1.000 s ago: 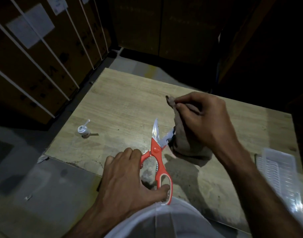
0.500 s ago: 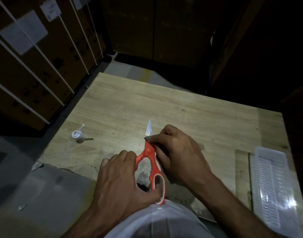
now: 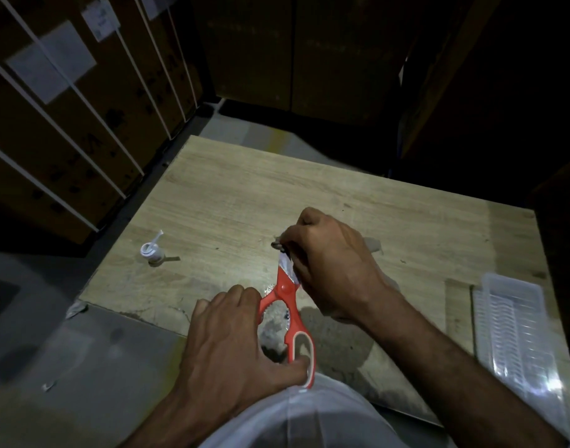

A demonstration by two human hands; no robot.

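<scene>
Wooden table (image 3: 231, 202), scissors (image 3: 285, 287) handles in left hand (image 3: 231, 344), blades in right hand (image 3: 332, 263)

Your surface (image 3: 231, 195) is pale wood-grain board, scuffed and stained near its front edge. A small white bottle (image 3: 152, 252) stands toward its left, a bit of cloth (image 3: 372, 245) lies mid-board, and a clear ribbed tray (image 3: 516, 324) rests at the right.

R hand (image 3: 335, 266) | cloth (image 3: 372, 246) slid up scissors (image 3: 284, 287) blade | tip now covered
</scene>
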